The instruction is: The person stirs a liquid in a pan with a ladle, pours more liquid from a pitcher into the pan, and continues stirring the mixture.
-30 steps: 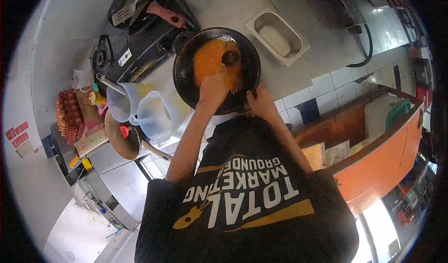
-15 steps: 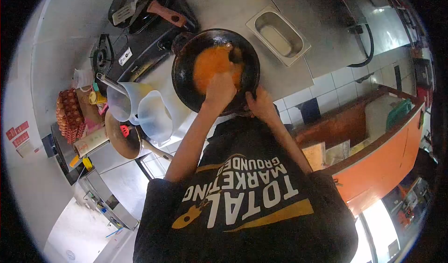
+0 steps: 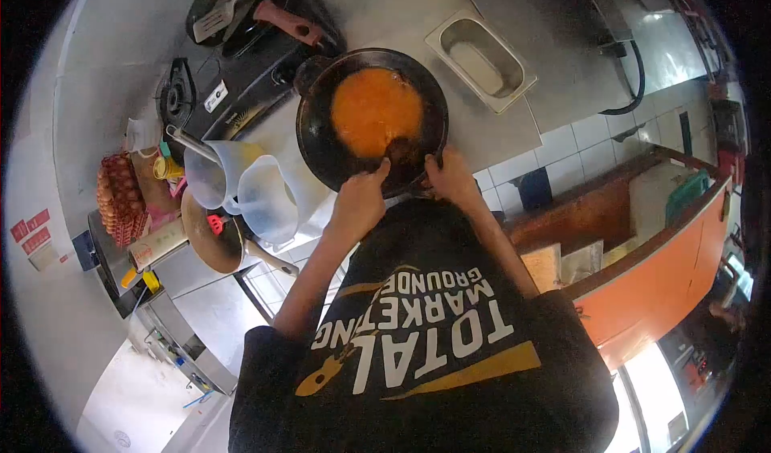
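A black wok (image 3: 308, 144) with orange sauce (image 3: 376, 108) in it sits on the steel counter. At its near right edge, my right hand (image 3: 451, 178) is closed on the wok's small side handle, which the fingers mostly cover. My left hand (image 3: 360, 200) is closed at the near rim, thumb pointing into the wok. From that thumb a dark, rounded utensil head (image 3: 398, 148) reaches into the edge of the sauce; its exact kind does not show. The utensil's handle is hidden in my fist.
A steel insert pan (image 3: 482, 63) lies at the upper right. Left of the wok stand translucent pitchers (image 3: 267, 200), a brown frying pan (image 3: 201, 228) and egg trays (image 3: 120, 200). Beyond is a black gas stove (image 3: 241, 91) with a slotted spatula (image 3: 215, 21) in a pan.
My left hand has drawn back from over the sauce to the near rim, bringing the dark utensil head toward me. My right hand stays on the handle.
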The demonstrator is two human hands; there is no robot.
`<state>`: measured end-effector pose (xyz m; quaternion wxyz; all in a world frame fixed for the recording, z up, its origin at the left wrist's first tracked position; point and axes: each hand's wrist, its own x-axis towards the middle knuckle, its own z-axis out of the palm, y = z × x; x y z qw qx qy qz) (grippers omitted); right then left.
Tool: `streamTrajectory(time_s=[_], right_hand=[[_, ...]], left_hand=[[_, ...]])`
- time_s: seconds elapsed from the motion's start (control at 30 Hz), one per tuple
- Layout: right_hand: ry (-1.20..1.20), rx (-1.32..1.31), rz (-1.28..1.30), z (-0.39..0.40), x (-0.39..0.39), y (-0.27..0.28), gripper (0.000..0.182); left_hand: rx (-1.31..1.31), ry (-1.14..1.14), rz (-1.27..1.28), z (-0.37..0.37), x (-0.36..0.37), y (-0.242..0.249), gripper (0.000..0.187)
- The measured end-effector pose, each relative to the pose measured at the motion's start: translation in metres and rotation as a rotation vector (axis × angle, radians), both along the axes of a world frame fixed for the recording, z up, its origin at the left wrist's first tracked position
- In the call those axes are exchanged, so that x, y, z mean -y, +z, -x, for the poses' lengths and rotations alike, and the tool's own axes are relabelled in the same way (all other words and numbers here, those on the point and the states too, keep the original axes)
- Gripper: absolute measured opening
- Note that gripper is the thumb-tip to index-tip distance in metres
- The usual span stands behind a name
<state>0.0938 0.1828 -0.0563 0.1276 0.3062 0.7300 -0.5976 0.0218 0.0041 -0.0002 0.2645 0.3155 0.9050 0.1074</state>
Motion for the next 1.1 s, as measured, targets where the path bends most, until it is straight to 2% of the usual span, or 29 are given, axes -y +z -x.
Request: streamTrajectory(time_s=[0.07,0.17,0.23,0.27,0.33,0.37,0.47,0.6,0.67,0.77,0.8,0.83,0.9,0.97,1.07,1.1], right_hand=[[0.026,-0.079,-0.096,-0.006,0.004,-0.028,0.031],[0.018,-0.164,-0.243,-0.009,0.008,-0.030,0.031],[-0.020,-0.137,-0.171,-0.008,0.009,-0.027,0.031],[-0.039,-0.120,-0.135,-0.009,0.009,-0.026,0.031],[0.018,-0.111,-0.242,-0.008,0.008,-0.020,0.031],[0.043,-0.106,-0.294,-0.007,0.008,-0.019,0.031],[0.041,-0.147,-0.306,-0.009,0.007,-0.020,0.030],[0.057,-0.119,-0.267,-0.006,0.004,-0.013,0.028],[0.003,-0.132,-0.199,-0.005,0.005,-0.004,0.027],[-0.011,-0.242,-0.319,-0.005,0.003,-0.031,0.026],[-0.030,-0.233,-0.234,-0.005,0.004,-0.033,0.025],[-0.049,-0.224,-0.151,-0.005,0.004,-0.034,0.025],[-0.047,-0.218,-0.175,-0.006,0.005,-0.035,0.024],[-0.002,-0.227,-0.387,-0.007,0.008,-0.029,0.025],[-0.034,-0.038,-0.123,0.003,0.003,-0.001,0.027],[-0.017,-0.082,-0.189,0.002,0.003,-0.006,0.028]], left_hand=[[-0.008,0.003,0.018,-0.007,-0.004,-0.011,0.052],[0.002,0.060,0.029,0.005,-0.018,-0.035,0.053],[0.043,0.142,0.032,0.017,-0.025,-0.045,0.050],[0.031,0.124,-0.025,0.019,-0.021,-0.045,0.045],[-0.003,0.087,-0.141,0.031,-0.014,-0.034,0.037],[0.019,0.158,-0.264,0.026,-0.013,-0.022,0.032],[0.071,0.094,-0.243,0.000,-0.002,-0.016,0.036],[-0.050,0.017,0.036,0.010,-0.019,-0.033,0.054],[-0.162,-0.035,0.063,0.028,-0.031,-0.024,0.055],[-0.289,-0.086,0.050,0.046,-0.032,-0.028,0.055],[-0.324,-0.101,0.032,0.048,-0.031,-0.029,0.055],[-0.296,-0.066,0.077,0.048,-0.032,-0.030,0.055],[-0.236,0.008,0.174,0.045,-0.031,-0.031,0.054],[-0.132,0.090,0.179,0.039,-0.020,-0.031,0.051],[-0.026,0.077,0.094,0.024,0.003,-0.042,0.046],[0.003,0.048,0.050,0.018,0.009,-0.044,0.045]])
